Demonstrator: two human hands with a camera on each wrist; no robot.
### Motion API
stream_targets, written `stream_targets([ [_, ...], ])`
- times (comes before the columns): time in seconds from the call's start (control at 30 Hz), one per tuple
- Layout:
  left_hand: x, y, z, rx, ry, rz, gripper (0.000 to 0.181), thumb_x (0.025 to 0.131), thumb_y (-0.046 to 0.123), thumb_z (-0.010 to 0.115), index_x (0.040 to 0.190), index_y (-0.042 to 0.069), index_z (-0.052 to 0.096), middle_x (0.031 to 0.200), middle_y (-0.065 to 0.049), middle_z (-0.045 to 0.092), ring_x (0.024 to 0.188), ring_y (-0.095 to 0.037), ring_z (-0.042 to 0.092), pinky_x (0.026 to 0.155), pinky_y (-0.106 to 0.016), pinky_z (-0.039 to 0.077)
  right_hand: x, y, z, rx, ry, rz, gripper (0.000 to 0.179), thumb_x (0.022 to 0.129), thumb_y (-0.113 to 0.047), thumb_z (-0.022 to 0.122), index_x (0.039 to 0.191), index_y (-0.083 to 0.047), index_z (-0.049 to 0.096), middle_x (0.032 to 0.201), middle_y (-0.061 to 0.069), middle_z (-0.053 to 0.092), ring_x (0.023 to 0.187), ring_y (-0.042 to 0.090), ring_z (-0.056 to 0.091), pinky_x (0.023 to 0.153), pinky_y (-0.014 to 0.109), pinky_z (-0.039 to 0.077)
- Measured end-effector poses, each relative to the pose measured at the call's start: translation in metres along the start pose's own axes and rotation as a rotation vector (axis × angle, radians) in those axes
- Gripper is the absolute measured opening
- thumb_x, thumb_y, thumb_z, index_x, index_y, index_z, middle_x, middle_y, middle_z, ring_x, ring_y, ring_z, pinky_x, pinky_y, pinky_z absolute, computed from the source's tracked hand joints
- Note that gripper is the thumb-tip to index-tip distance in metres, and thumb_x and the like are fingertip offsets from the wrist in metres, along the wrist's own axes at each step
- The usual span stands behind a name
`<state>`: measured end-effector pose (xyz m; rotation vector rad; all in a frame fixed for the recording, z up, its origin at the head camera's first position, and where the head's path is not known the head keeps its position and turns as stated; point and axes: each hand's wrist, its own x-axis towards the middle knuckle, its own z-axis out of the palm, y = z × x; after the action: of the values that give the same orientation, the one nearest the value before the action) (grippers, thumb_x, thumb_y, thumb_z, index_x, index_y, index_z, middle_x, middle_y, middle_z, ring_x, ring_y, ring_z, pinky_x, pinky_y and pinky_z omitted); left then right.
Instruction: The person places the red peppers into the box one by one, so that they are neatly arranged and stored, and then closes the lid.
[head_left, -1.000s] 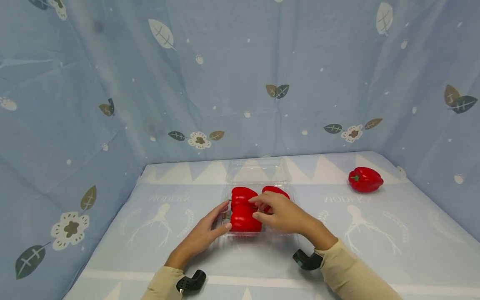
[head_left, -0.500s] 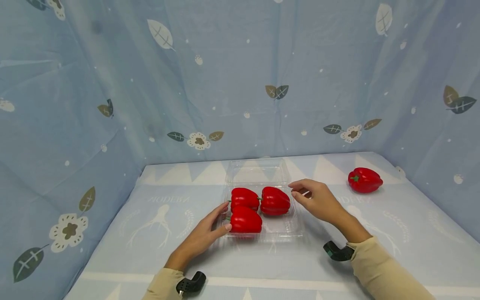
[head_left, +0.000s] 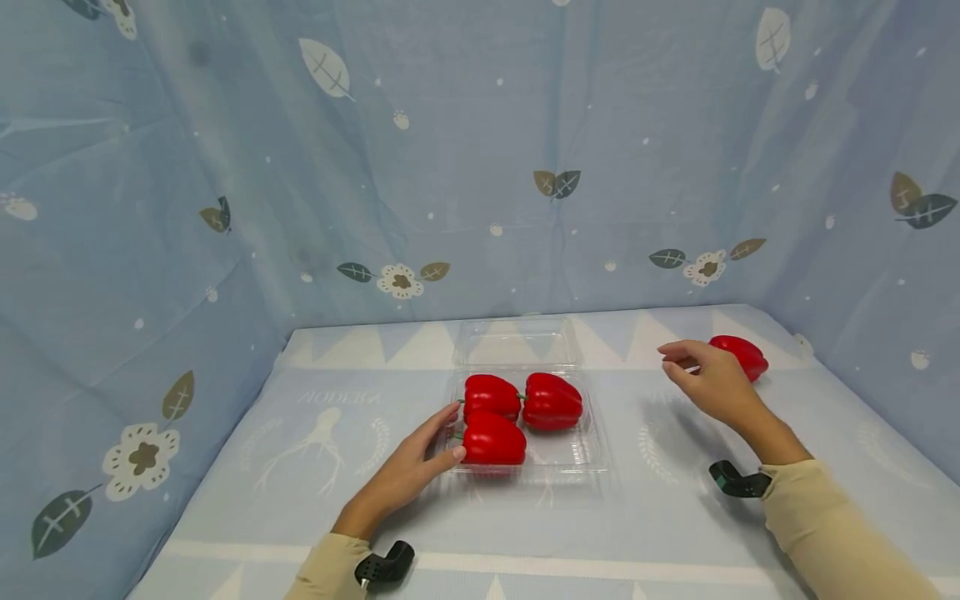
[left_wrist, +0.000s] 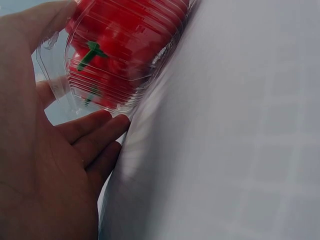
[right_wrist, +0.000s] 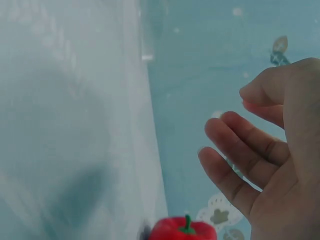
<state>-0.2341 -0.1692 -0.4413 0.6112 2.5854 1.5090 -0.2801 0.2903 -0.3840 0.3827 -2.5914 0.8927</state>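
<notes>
Three red bell peppers, one of them at the front left (head_left: 493, 440), lie in a clear plastic box (head_left: 566, 454) whose lid (head_left: 517, 340) is flipped back behind it. My left hand (head_left: 405, 475) rests against the box's left side, thumb and fingertips at the rim; the left wrist view shows its fingers (left_wrist: 100, 137) extended and loose beside the ribbed wall. My right hand (head_left: 712, 383) is in the air right of the box, fingers lightly bent, with nothing in it. Behind it a fourth bell pepper (head_left: 742, 357) lies on the table, partly hidden by the hand.
A patterned pale cloth covers the table (head_left: 330, 500). Blue printed curtains (head_left: 480, 167) stand along its back and sides. Black wrist cameras (head_left: 386, 562) sit at both cuffs.
My right hand has withdrawn from the peppers in the box and moved right, to just in front of the pepper outside it. My left hand has stayed at the box.
</notes>
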Motion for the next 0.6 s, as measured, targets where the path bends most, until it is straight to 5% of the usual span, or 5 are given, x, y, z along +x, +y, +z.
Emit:
stream_targets([
  [0.1,0.0,-0.001,0.0,0.001,0.002,-0.004,0.07,0.096,0.042,0.065,0.157,0.028,0.034,0.155,-0.003,0.042,0.144,-0.025,0.037,0.117,-0.054,0.025,0.001,0.011,-0.008,-0.025,0.013,0.017,0.027,0.096,-0.012,0.067,0.12,-0.001,0.067,0.105,0.016,0.071,0.091,0.033,0.066,0.067,0.019,0.053],
  [0.2,0.0,-0.001,0.0,0.002,0.0,-0.003,0.07,0.096,0.043,0.064,0.157,0.028,0.034,0.155,-0.004,0.042,0.144,-0.025,0.036,0.117,-0.055,0.025,0.001,0.022,-0.015,-0.057,0.041,0.024,0.026,0.095,-0.012,0.067,0.119,0.0,0.068,0.104,0.016,0.07,0.091,0.033,0.065,0.066,0.021,0.052],
  [0.47,-0.001,0.0,0.0,-0.006,0.002,-0.005,0.069,0.096,0.042,0.064,0.157,0.028,0.034,0.156,-0.004,0.041,0.145,-0.025,0.035,0.118,-0.055,0.024,0.003,0.047,-0.029,-0.096,0.054,0.118,0.033,0.097,-0.014,0.061,0.124,0.005,0.063,0.116,0.025,0.06,0.105,0.043,0.055,0.084,0.061,0.052],
  [0.6,-0.001,0.001,0.0,-0.005,0.0,-0.008,0.069,0.096,0.042,0.064,0.157,0.028,0.034,0.155,-0.003,0.041,0.145,-0.025,0.035,0.117,-0.056,0.024,0.001,0.058,-0.035,-0.126,0.054,0.172,0.037,0.096,-0.013,0.061,0.127,0.007,0.059,0.122,0.029,0.054,0.11,0.049,0.05,0.085,0.067,0.05],
])
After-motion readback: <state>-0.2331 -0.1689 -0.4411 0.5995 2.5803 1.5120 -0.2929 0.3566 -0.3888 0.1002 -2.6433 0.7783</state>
